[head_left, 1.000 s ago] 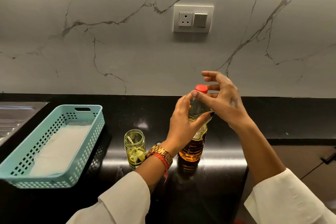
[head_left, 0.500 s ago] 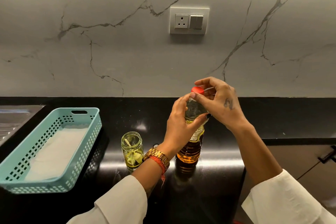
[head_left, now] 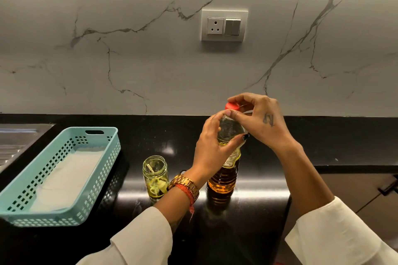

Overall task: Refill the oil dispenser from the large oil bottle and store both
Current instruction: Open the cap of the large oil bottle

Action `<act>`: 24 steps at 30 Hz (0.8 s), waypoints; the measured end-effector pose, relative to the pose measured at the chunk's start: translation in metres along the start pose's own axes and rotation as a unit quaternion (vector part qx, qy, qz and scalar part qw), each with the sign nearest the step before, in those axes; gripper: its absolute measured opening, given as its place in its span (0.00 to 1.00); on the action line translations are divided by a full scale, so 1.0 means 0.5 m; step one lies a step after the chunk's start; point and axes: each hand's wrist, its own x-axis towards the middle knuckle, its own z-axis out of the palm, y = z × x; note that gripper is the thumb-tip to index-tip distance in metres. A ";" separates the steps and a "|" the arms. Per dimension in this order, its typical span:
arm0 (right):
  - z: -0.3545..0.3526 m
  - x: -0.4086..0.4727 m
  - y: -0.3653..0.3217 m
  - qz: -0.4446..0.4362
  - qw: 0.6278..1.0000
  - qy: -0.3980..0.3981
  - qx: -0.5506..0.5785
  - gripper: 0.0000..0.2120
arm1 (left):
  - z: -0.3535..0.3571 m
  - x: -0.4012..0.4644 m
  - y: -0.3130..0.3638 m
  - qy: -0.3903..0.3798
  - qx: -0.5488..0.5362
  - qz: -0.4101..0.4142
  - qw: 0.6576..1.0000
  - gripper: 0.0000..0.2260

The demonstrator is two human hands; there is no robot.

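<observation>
Am gripping oil bottle (head_left: 224, 176) neck with left hand (head_left: 212, 153); right hand (head_left: 261, 120) fingers (head_left: 233, 114) pinching red cap (head_left: 232, 106). Open dispenser jar (head_left: 155, 175) standing beside on tabletop (head_left: 258, 189).

I am looking at a home kitchen. A glossy black worktop (head_left: 323, 140) runs along a wall (head_left: 129, 60) clad in grey-veined marble, with a socket plate (head_left: 224, 25) set into it. At the far left I see the ribbed steel drainer of a sink (head_left: 15, 144). A teal basket (head_left: 64, 176) with a white liner sits on the worktop, near an open glass jar (head_left: 155, 175) and an oil bottle (head_left: 225, 176). At lower right, a cabinet front with a dark handle (head_left: 388, 187) shows below the worktop edge.
</observation>
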 end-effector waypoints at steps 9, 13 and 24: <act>-0.033 -0.015 0.005 0.068 0.991 0.037 0.107 0.15 | -0.031 -0.008 0.006 -0.016 -0.007 -0.031 0.999 0.40; -0.027 -0.073 0.052 0.135 0.979 0.072 0.133 0.17 | -0.057 -0.041 -0.014 0.010 0.000 -0.033 0.999 0.38; 0.171 -0.275 0.257 0.298 0.954 -0.040 -0.004 0.13 | -0.077 -0.113 -0.069 0.033 0.007 -0.105 0.994 0.31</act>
